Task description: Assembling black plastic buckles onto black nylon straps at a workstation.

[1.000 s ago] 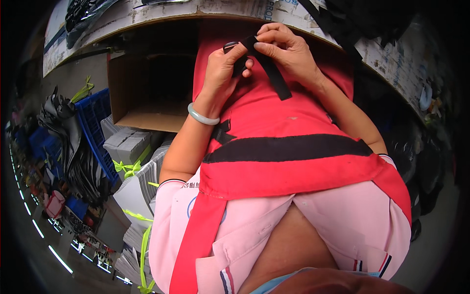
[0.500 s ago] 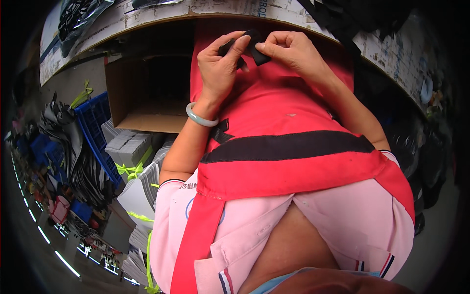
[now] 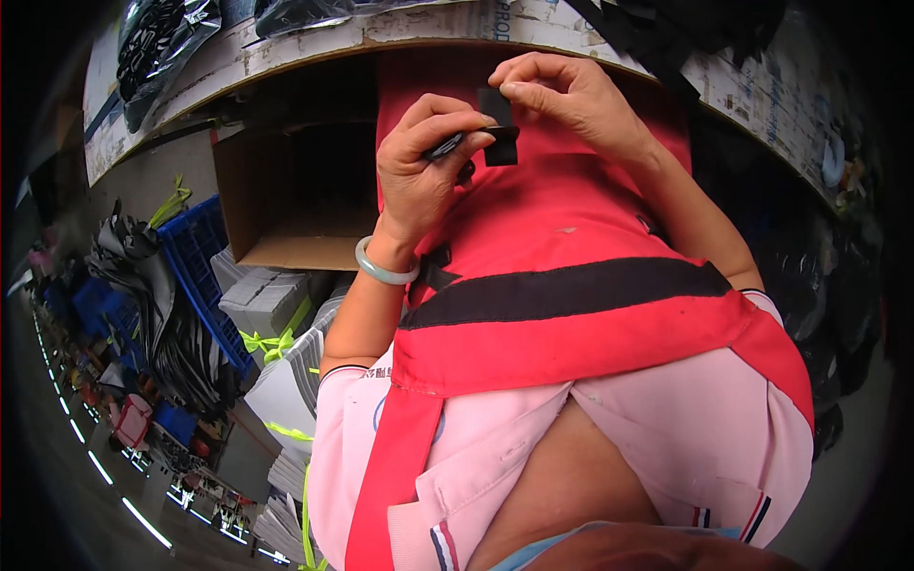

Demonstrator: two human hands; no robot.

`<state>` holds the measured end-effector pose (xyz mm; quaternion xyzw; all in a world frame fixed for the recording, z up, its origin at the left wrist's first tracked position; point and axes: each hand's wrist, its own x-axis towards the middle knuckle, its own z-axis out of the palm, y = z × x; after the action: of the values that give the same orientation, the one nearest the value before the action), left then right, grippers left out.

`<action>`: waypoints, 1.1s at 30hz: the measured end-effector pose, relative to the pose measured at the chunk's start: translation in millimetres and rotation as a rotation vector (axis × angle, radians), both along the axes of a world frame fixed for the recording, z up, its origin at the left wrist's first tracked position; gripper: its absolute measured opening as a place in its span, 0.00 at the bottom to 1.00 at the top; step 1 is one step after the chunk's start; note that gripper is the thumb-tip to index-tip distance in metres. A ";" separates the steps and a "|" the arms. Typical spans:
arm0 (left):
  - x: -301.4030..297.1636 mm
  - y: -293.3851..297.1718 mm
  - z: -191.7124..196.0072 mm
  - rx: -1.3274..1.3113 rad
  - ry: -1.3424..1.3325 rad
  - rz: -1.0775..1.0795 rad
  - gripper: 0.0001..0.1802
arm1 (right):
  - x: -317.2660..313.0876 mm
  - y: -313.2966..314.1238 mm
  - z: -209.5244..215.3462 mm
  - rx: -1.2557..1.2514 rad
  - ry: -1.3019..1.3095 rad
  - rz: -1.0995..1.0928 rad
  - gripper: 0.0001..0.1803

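Note:
Over my red apron [image 3: 562,209], my left hand [image 3: 424,157] is closed, with black strips in its fingers. One flat black strip [image 3: 501,150] sticks out past its thumb and index finger, its lower end hanging over the apron. My right hand [image 3: 581,105] pinches the upper end of that strip between thumb and index finger. The strip looks like fabric or thin foam; I cannot tell which. More dark material lies tucked inside my left hand, mostly hidden by the fingers.
A worn white worktop [image 3: 381,27] curves across the far side, with black pieces in a clear bag [image 3: 162,52] and loose black material [image 3: 685,38] on it. To the left stand an open cardboard box [image 3: 309,252], a blue crate [image 3: 202,276] and tied grey stacks [image 3: 271,300].
My left hand has come down slightly toward me. The black strip, folded over before, is now stretched straighter between both hands, with my right hand at its upper end.

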<state>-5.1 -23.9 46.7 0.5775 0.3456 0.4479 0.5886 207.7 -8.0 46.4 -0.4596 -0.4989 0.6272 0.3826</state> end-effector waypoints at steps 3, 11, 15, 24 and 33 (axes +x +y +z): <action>-0.5 -0.5 -1.1 0.023 -0.005 0.020 0.09 | 2.0 -0.3 5.1 -0.092 -0.022 0.040 0.11; -7.8 -7.1 3.9 -0.035 0.004 0.001 0.09 | -6.1 -3.9 6.0 -0.123 0.089 -0.006 0.08; -32.8 -11.9 15.9 -0.194 -0.022 -0.034 0.06 | -16.9 -0.7 -5.6 -0.139 0.079 -0.012 0.08; -153.9 -34.1 -1.3 -0.450 0.355 0.309 0.04 | -41.7 -3.9 -23.4 -0.101 -0.179 0.357 0.11; -125.6 1.1 -5.5 -0.256 0.072 0.644 0.09 | -156.6 -11.0 -46.5 0.530 -0.357 0.912 0.15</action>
<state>-130.7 -22.9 41.2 0.3759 0.5840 0.5429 0.4721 51.0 -18.9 0.0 -0.1845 -0.8450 0.4948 0.0846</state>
